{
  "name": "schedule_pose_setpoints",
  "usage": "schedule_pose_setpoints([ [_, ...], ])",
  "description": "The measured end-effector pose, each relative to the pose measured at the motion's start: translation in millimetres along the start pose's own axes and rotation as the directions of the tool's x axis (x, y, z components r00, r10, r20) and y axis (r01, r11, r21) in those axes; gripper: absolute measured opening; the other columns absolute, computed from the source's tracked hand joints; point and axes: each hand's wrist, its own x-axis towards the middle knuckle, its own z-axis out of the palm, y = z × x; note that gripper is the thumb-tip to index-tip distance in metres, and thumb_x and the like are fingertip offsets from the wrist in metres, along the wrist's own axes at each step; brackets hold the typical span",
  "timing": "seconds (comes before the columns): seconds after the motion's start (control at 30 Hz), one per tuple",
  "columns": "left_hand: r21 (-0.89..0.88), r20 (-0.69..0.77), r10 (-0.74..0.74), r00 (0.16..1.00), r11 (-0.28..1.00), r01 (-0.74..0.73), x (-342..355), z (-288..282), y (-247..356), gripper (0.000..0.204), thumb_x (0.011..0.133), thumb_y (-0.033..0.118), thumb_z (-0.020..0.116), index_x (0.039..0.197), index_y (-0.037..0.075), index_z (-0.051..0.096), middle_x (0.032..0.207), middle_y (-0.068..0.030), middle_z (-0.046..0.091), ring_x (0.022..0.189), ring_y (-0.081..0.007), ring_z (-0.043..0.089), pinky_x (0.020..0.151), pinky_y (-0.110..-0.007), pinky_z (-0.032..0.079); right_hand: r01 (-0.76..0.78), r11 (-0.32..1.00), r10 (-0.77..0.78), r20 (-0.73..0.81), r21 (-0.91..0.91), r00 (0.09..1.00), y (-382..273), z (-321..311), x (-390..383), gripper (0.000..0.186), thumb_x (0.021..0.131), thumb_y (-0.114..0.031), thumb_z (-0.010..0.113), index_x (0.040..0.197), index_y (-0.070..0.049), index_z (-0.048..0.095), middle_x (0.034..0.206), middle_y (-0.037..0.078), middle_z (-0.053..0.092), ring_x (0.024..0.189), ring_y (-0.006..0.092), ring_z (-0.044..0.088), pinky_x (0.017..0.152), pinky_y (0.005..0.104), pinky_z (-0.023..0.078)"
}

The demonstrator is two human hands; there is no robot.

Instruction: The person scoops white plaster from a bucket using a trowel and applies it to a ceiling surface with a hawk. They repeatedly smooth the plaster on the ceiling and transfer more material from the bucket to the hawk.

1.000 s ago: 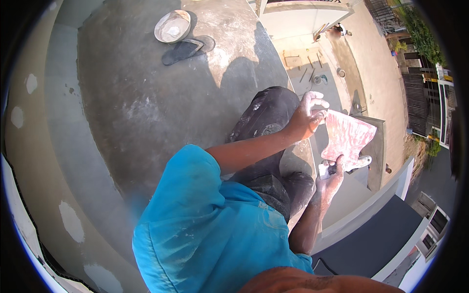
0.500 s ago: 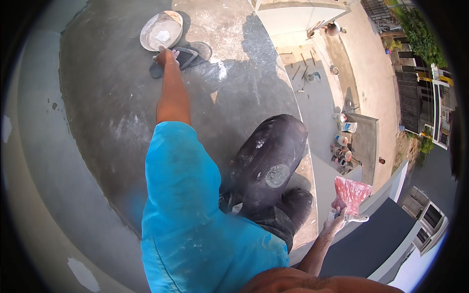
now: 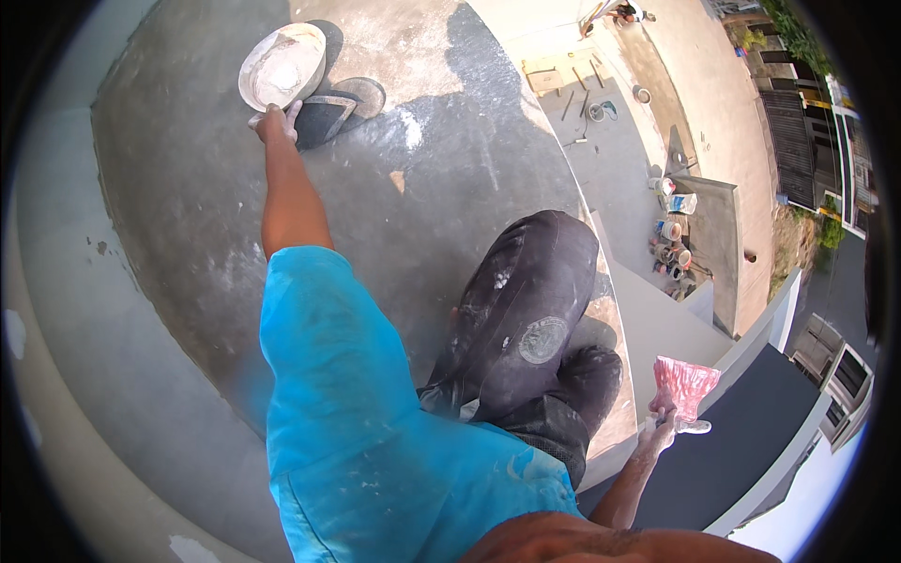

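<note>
At the far left, my left hand [image 3: 276, 122] reaches out with its fingers at the near rim of a round, pale bowl [image 3: 313, 56]. White powder or paste [image 3: 283, 69] lies inside the bowl. The fingertips at the rim are partly hidden, and the thumb points out to the right. Beside that hand lies dark flip-flop footwear [image 3: 324, 118], just under the bowl's near right side. Out at the lower right, my right hand [image 3: 659, 433] is closed around a scraper [image 3: 682, 385] with a wide, red, white-smeared blade, held up past the ledge.
I kneel with a dusty, dark-trousered leg [image 3: 526, 300] on a grey slab [image 3: 394, 235] marked with white smears. The slab's edge [image 3: 580, 202] drops to a lower floor on the right. Down there stand several buckets [image 3: 668, 230], and a person [image 3: 631, 13] is farther off. A plastered wall [image 3: 66, 244] curves along the left.
My left hand has moved from over the flip-flop onto the bowl's near rim. The whole view has shifted slightly. The right hand still holds the scraper.
</note>
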Motion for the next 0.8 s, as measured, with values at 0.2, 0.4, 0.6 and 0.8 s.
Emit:
schedule_pose_setpoints([
  [0.2,-0.059,0.277,0.073,0.958,0.997,-0.059,-55.3,-17.5,15.0,0.04,0.089,0.002,0.048,0.122,0.0,0.024,0.116,-0.0219,0.042,0.094,-0.0347,0.055,0.077,-0.051,0.059,-0.235,0.951,0.246,-0.033,0.203,0.969,58.2,-67.5,48.0,0.023,0.085,-0.011,0.056,0.105,-0.001,0.055,0.099,0.006,0.055,0.086,0.0219,0.057,0.069,0.0376,0.051],
  [0.4,-0.105,0.481,0.022,0.877,0.994,0.032,-170.9,-9.8,54.4,0.032,0.089,0.008,0.046,0.12,0.006,0.036,0.113,-0.0168,0.045,0.09,-0.0299,0.054,0.078,-0.06,0.054,-0.488,0.782,0.569,-0.124,0.388,0.813,166.7,-131.3,66.6,0.014,0.083,-0.004,0.055,0.095,-0.002,0.063,0.083,0.006,0.063,0.077,0.0192,0.063,0.069,0.0327,0.055],
  [0.6,-0.08,0.71,-0.018,0.704,0.991,0.106,-283.3,-12.8,68.1,0.027,0.087,0.005,0.048,0.113,0.002,0.045,0.111,-0.014,0.05,0.097,-0.0266,0.057,0.074,-0.045,0.057,-0.067,0.796,0.346,0.361,-0.602,0.866,263.4,-191.3,35.2,0.037,0.072,0.006,0.054,0.107,0.006,0.063,0.085,0.004,0.063,0.076,0.0136,0.06,0.069,0.0258,0.049],
  [0.8,0.009,0.89,-0.052,0.453,0.995,0.097,-385.9,0.2,74.6,0.032,0.088,0.01,0.05,0.117,-0.003,0.046,0.115,-0.0136,0.054,0.105,-0.0246,0.057,0.085,-0.04,0.051,-0.039,0.844,0.295,0.403,-0.535,0.866,295.5,-176.8,-52.3,0.039,0.063,0.004,0.054,0.101,0.005,0.062,0.08,0.004,0.06,0.07,0.0148,0.057,0.059,0.027,0.043],
])
